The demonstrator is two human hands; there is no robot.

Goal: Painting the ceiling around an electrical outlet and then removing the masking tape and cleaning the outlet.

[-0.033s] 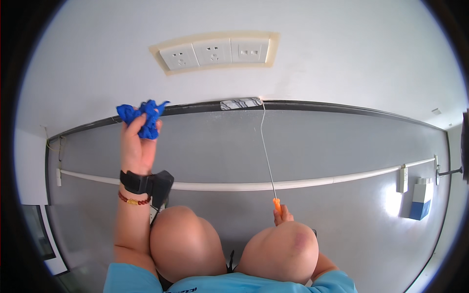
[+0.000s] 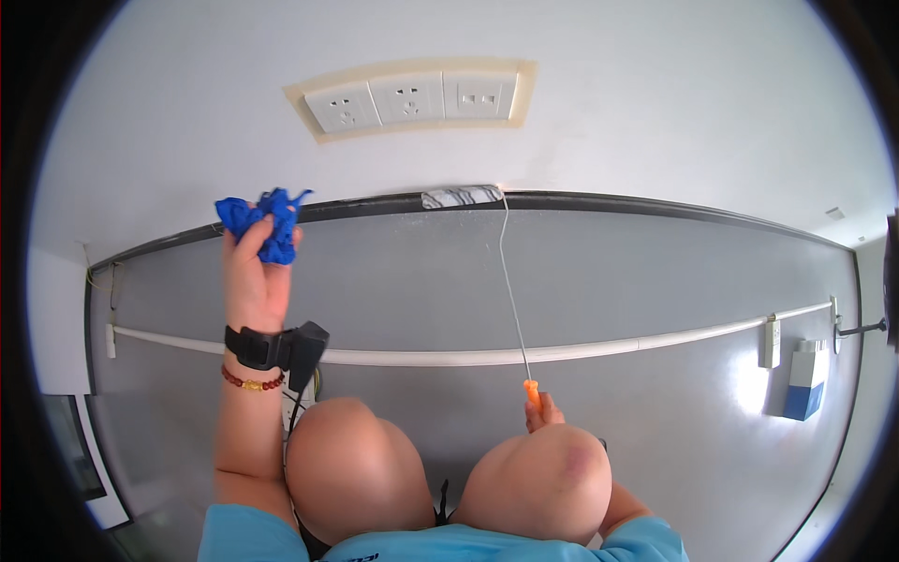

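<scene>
1. Grey surface (image 2: 421, 290), across the middle of the frame.
2. White wall (image 2: 637, 112), upper part of the frame.
3. Dark strip (image 2: 599, 203), edging the wall's foot, left to right.
4. White tube (image 2: 468, 358), on the grey surface, below centre.
5. Paint roller (image 2: 461, 197), striped head resting along the strip, upper centre; thin shaft descending to an orange handle (image 2: 532, 391), lower centre-right.
6. Socket panel (image 2: 409, 101), white, three-part, tan-bordered, top centre.
7. Left hand (image 2: 255, 288), upper left; fingers clenched about a crumpled cloth.
8. Blue cloth (image 2: 267, 229), bunched, upper left.
9. Box (image 2: 806, 384), white and blue, right side.
10. Right hand (image 2: 545, 414), partly hidden behind a knee, lower centre-right; visible fingers wrapped on the handle.
11. Bead bracelet (image 2: 253, 384), left forearm.
</scene>
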